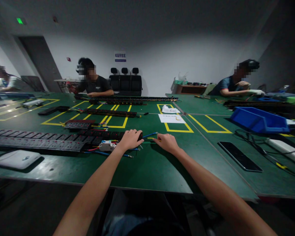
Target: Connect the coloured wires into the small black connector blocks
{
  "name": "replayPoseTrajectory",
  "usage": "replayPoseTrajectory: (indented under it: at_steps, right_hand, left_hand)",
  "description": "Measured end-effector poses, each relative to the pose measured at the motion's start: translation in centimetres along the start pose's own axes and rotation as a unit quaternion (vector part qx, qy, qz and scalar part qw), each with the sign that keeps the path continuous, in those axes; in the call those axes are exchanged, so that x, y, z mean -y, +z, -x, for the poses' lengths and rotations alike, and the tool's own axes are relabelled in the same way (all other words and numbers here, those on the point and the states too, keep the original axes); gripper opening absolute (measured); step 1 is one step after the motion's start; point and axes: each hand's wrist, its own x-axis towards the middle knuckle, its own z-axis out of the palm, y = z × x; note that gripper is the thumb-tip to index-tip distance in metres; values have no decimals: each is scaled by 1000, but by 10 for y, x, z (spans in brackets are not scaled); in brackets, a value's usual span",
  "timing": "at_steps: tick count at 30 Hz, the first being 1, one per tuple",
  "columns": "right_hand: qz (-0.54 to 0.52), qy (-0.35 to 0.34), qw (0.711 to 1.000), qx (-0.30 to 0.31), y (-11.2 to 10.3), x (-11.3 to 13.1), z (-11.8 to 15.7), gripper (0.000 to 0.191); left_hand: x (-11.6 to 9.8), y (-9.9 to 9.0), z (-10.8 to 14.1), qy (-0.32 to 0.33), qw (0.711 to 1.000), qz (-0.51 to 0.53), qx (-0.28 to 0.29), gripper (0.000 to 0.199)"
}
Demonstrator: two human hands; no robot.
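Observation:
My left hand (130, 139) is closed over the right end of a long black power strip (105, 133) lying on the green table. Blue, yellow and green wires stick out of that end. Between closed fingers, my right hand (167, 142) pinches the yellow wire (149, 138). A blue wire (149, 134) with a metal ring terminal passes just above those fingertips. Close to my left wrist sits a white breaker block (107, 145), joined to red and blue wires. A second row of outlet strips (39, 143) lies nearer to me on the left.
A white box (18, 159) lies front left. To the right are a phone (239, 155), a blue bin (260, 119), black cables and a white power strip (287, 150). White papers (171, 118) lie ahead. Other people sit across the table.

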Motion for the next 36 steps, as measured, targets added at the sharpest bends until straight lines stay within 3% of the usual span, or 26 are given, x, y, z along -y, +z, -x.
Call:
replayPoseTrajectory:
  at_steps: [7,11,16,18,25,29,36]
  right_hand:
    - [-94,-26,995,2,-9,-22,0,47]
    - [-106,54,993,-24,-16,-43,-2,62]
    - [-116,142,981,-62,-19,-58,-3,62]
    - [-109,129,984,-57,-18,-59,-3,60]
    - [-81,-11,996,26,-14,-44,0,45]
    - [-80,-17,997,7,-14,-40,1,41]
    - [-86,-18,996,32,-13,-40,2,36]
  left_hand:
    - [0,0,1,3,1000,0,-2,51]
    - [1,-1,0,4,1000,4,4,51]
    - [2,-1,0,8,1000,3,10,53]
    - [3,0,0,8,1000,5,10,53]
    - [3,-1,0,6,1000,14,10,53]
    - [1,-1,0,1,1000,6,7,53]
    - [1,0,-1,3,1000,6,8,54]
